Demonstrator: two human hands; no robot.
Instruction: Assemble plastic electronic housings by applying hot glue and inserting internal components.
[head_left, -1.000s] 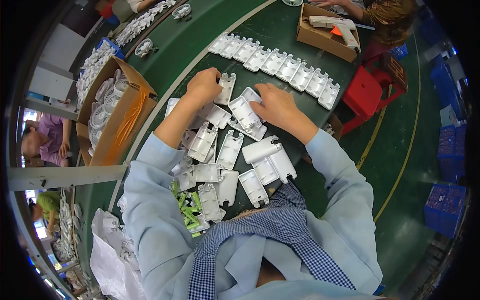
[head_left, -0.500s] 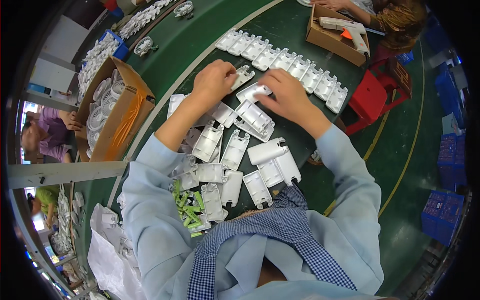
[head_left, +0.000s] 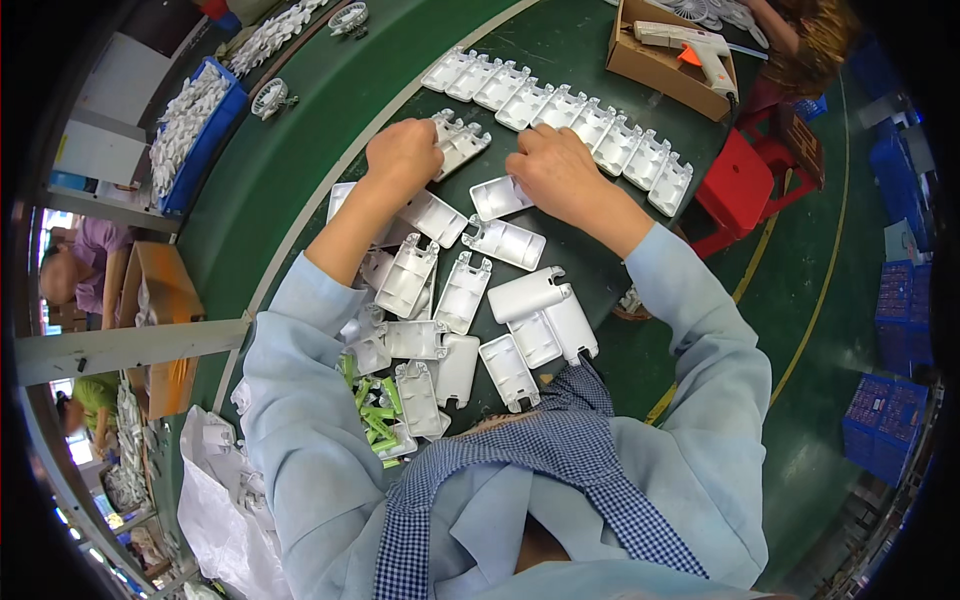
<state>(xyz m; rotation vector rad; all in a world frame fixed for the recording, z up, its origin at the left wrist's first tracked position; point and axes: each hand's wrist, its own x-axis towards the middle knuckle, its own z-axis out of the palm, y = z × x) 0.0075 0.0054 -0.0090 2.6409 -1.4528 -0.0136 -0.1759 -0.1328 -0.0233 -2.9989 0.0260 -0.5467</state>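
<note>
My left hand point(head_left: 404, 158) is closed, its fingertips pinching the edge of a white plastic shell point(head_left: 462, 150) that lies close beside another one. My right hand point(head_left: 562, 172) has its fingers curled down just below a row of white shells point(head_left: 520, 104); whatever is in its fingertips is hidden. Partly under that hand lies a white shell point(head_left: 497, 198). Nearer to me, more loose shells are scattered, some hollow side up like this one point(head_left: 464, 292), others with the smooth back up point(head_left: 527, 294).
Green pieces point(head_left: 378, 415) lie in a heap at the near left. An open carton point(head_left: 668, 77) with a glue gun point(head_left: 690, 45) stands at the far right, before a co-worker. Red stools point(head_left: 735, 180) are to the right. A blue bin point(head_left: 222, 125) of white parts sits far left.
The shell by my left hand has shifted left and now lies beside another. My right hand's fingers have curled in. The carton of fan grilles on the left has moved away toward a co-worker.
</note>
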